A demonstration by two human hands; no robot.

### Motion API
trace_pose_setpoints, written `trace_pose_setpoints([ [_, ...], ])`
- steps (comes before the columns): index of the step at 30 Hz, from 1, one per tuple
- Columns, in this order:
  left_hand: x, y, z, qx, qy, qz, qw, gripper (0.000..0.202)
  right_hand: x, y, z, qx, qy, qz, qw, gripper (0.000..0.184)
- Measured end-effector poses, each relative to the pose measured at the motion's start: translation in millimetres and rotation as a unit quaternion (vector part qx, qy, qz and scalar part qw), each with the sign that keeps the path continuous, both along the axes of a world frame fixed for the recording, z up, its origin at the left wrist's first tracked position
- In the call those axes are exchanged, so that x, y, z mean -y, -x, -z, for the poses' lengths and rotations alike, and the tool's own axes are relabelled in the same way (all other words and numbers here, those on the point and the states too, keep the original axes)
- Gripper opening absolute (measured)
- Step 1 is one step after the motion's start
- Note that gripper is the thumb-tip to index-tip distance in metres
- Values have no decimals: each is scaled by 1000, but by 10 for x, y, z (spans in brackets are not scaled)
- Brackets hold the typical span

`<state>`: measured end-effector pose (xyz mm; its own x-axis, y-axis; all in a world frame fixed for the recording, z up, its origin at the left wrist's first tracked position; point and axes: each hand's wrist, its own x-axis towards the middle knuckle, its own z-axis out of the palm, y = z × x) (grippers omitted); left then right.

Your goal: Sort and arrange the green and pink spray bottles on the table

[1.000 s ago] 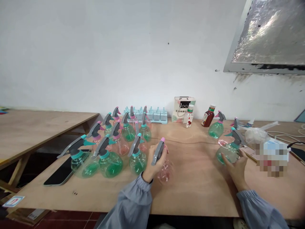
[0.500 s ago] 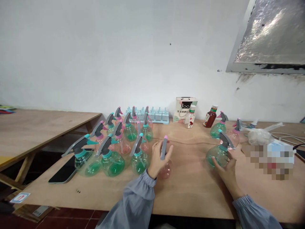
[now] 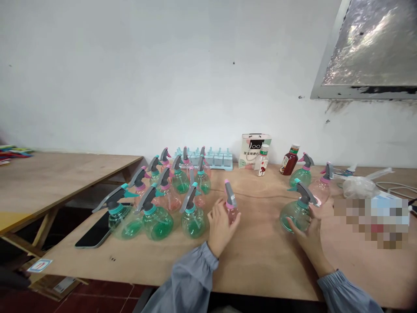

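Note:
My left hand (image 3: pixel 222 226) is wrapped round the body of a pink spray bottle (image 3: pixel 232 214), whose grey trigger head stands upright above the fingers. On the right, my right hand (image 3: pixel 309 234) grips the lower side of a green spray bottle (image 3: pixel 291 214) with a teal collar and nozzle. Just behind that one stand another green spray bottle (image 3: pixel 300 177) and a pink spray bottle (image 3: pixel 319 191). To the left of my left hand is a group of several green and pink spray bottles, the closest being a green one (image 3: pixel 193 224).
A phone (image 3: pixel 93 232) lies at the table's left edge. Along the wall are a pale blue popsicle mould (image 3: pixel 221 161), a paper bag (image 3: pixel 249 152), a white-labelled bottle (image 3: pixel 262 163) and a dark red bottle (image 3: pixel 289 161). A plastic bag (image 3: pixel 360 187) and cables lie far right.
The pink spray bottle has moved a little away from me, and my left hand now sits lower round its body. My right hand and its green spray bottle have barely moved.

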<state>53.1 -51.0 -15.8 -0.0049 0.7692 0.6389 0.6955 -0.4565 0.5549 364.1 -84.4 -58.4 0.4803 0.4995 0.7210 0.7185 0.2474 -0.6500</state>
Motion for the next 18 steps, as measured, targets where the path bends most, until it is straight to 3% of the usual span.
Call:
trace_pose_setpoints([
  [5, -812, -258, -295, -11, 77, -46, 996, 59, 13, 144, -21, 67, -19, -23, 997, 81],
  [10, -1607, -410, -595, 107, 136, -65, 983, 63, 31, 323, 45, 70, -15, -55, 996, 76],
  [14, -1958, -442, -678, 153, 139, -78, 975, 59, 46, 460, 69, 67, -7, -75, 995, 75],
  [18, -2133, -437, -656, 192, 148, -77, 967, 56, 83, 590, 60, 69, -3, -94, 993, 70],
])
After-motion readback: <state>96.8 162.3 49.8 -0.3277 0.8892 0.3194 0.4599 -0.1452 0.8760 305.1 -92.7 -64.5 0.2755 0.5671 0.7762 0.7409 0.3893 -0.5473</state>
